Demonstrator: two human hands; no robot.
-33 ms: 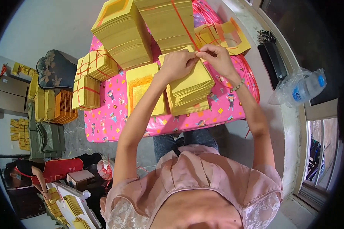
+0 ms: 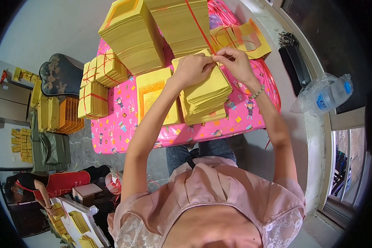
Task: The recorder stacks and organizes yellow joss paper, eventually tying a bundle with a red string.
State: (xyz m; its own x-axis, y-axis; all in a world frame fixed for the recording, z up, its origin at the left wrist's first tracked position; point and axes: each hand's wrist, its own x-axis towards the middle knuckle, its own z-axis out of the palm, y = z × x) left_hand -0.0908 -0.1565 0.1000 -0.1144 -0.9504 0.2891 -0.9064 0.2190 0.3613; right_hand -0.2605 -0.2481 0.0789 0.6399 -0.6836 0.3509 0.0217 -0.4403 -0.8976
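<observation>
A stack of yellow paper sheets [image 2: 206, 93] lies in front of me on the pink patterned table cover [image 2: 115, 138]. My left hand [image 2: 194, 70] rests on top of it, fingers curled and closed at a thin red string [image 2: 199, 25]. My right hand [image 2: 234, 64] meets it fingertip to fingertip, thumb and forefinger pinched on that string. From there the string runs up past a tall yellow stack [image 2: 180, 31]. Left of my hands lies another paper stack [image 2: 153, 82] with an orange-gold square on its top sheet, partly behind my left forearm.
A second tall stack [image 2: 132, 41] stands at the back. Red-tied bundles [image 2: 105, 70] sit at the table's left. A yellow cardboard piece [image 2: 252, 39] and pink string coils [image 2: 223, 12] lie back right. A bottle in plastic [image 2: 335, 97] is at right. A person in a red apron [image 2: 68, 182] works lower left.
</observation>
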